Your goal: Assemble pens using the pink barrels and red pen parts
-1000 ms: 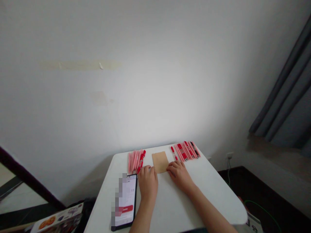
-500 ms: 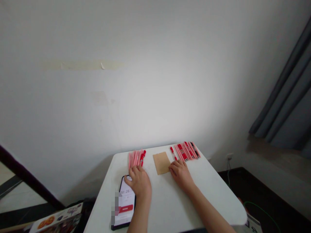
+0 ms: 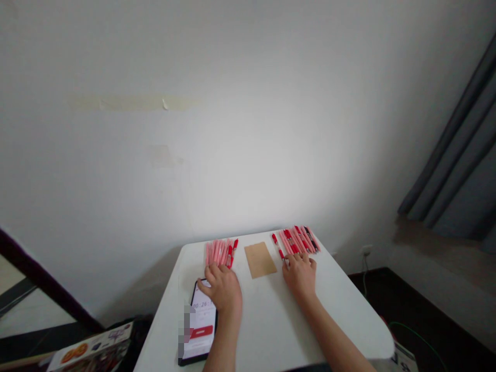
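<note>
My left hand point(image 3: 220, 287) rests on the white table point(image 3: 271, 325), its fingertips at the near ends of a row of pink and red pens point(image 3: 220, 252), its thumb over the top of a phone point(image 3: 199, 325). The fingers are spread flat. My right hand point(image 3: 300, 273) lies open with its fingertips touching the near ends of a second row of red pens point(image 3: 296, 239) at the far right. Between the two rows lies a brown card point(image 3: 259, 259), and neither hand touches it.
The table stands against a white wall. A colourful box point(image 3: 91, 354) lies on the floor at the lower left. A grey curtain point(image 3: 457, 170) hangs at the right, above a dark floor with a green cable point(image 3: 418, 333).
My left hand moved left from the card's edge to the pink pens and the phone. My right hand shifted right, off the card's corner, to the red pens.
</note>
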### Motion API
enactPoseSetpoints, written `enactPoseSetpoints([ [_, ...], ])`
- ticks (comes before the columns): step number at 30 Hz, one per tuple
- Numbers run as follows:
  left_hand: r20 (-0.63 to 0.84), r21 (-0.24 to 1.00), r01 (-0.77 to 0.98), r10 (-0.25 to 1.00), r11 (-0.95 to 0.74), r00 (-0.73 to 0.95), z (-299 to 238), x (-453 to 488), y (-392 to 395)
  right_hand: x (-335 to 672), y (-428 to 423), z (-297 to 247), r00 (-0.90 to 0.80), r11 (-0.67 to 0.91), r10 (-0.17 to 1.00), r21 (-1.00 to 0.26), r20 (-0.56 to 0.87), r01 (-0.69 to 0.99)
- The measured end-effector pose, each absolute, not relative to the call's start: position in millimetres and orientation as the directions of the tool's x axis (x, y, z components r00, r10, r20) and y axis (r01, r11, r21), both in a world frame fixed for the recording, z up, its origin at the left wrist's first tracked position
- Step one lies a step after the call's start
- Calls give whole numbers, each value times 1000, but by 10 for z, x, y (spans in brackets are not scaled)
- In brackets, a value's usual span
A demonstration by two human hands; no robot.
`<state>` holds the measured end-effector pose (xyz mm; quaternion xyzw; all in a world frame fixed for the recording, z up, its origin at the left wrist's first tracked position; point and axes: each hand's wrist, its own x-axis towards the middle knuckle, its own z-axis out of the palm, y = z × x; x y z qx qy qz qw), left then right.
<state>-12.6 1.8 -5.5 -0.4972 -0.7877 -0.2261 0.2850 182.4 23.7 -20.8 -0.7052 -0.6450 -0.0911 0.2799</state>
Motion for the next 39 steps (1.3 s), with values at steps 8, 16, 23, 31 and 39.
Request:
enactPoseSetpoints([
  [8, 692, 91, 929, 648, 359, -319, -69, -99, 22, 1834, 298, -245, 177, -38, 820, -257, 544, 966],
  [16, 709, 96, 947, 647, 306, -281, -75, -80, 12, 1874, 347, -245, 232, -81, 798, -282, 556, 956],
  [23, 710, 105, 955, 652, 277, -267, -69, -70, -6, 1869, 342, -250, 236, -107, 803, -257, 548, 961],
  [31, 713, 114, 961, 653, 252, -256, -76, -58, -12, 1876, 348, -261, 254, -127, 797, -259, 548, 958],
  [39, 707, 144, 963, 658, 228, -261, -87, -61, -10, 1862, 325, -257, 268, -134, 794, -273, 545, 953],
])
